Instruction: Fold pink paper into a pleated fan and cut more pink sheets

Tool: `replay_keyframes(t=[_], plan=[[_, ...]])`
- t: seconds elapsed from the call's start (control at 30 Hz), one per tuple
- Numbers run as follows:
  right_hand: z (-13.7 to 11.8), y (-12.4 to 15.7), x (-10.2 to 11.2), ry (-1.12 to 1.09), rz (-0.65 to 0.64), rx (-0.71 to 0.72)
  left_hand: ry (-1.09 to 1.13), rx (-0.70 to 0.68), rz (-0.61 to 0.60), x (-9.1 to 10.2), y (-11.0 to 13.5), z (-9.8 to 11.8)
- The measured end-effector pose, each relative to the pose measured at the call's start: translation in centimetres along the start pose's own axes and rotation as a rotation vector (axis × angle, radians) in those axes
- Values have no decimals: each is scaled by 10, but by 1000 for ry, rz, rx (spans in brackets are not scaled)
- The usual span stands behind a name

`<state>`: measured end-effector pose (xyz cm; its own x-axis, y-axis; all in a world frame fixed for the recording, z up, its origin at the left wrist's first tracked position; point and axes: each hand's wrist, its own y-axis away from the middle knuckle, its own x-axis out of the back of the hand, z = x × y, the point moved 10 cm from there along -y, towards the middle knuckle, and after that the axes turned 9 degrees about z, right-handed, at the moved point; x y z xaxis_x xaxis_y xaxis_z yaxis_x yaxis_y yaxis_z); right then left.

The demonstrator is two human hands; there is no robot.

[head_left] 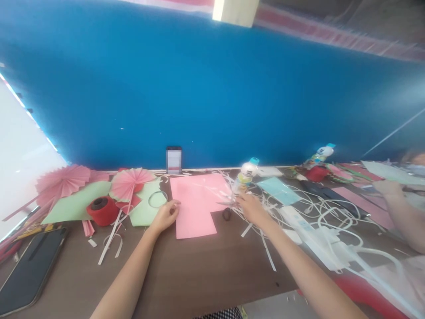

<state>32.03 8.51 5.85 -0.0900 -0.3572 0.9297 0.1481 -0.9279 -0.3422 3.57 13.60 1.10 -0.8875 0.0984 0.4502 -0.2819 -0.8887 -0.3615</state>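
Note:
A sheet of pink paper [195, 208] with a notch at its lower right lies on the dark table. My left hand [167, 215] rests at the sheet's left edge, its fingers curled and the tips closed at that edge. Over at the right side of the sheet, my right hand [252, 208] is closed around the handle end of scissors [226, 203], whose blades point left across the paper. The handles are mostly hidden by the fingers. Just below the blades sits a small dark ring-shaped thing [226, 214]. A bottle with a blue cap [245, 175] stands right behind my right hand.
Pink paper fans [133, 184], green paper [146, 206] and a red spool [102, 210] lie left. A phone [174, 160] leans on the blue partition [206, 88]; a larger phone [31, 270] lies near left. White cables and a power strip [312, 239] crowd the right, beside another person's arm [403, 212].

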Motion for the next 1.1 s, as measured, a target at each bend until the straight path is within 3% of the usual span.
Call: replay_keyframes(t=[0.1,0.23,0.37,0.47,0.67,0.77,0.8,0.87,0.97,1.03,1.1], plan=[[-11,4,-4,-5,-45,17,37,38,36,3,-1,-6],[-28,8,-4,-1,3,19,83,107,128,12,-4,-16],[-4,11,-12,33,64,-166,149,148,184,21,-6,-17],[22,13,-22,-44,49,-219,166,156,211,26,-6,-15],[72,33,11,43,213,-477,140,178,206,24,-5,-16],[55,34,34,79,303,-456,112,170,189,21,-5,-17],[42,30,36,68,293,-402,99,165,183,20,-5,-17],[9,19,21,-10,123,-279,81,160,177,19,-5,-18],[-11,20,-16,-89,-205,-414,78,161,172,18,-5,-20],[-17,20,-28,-100,-297,-480,72,164,167,18,-4,-20],[-17,18,-28,-98,-297,-507,62,165,167,18,-4,-20]])
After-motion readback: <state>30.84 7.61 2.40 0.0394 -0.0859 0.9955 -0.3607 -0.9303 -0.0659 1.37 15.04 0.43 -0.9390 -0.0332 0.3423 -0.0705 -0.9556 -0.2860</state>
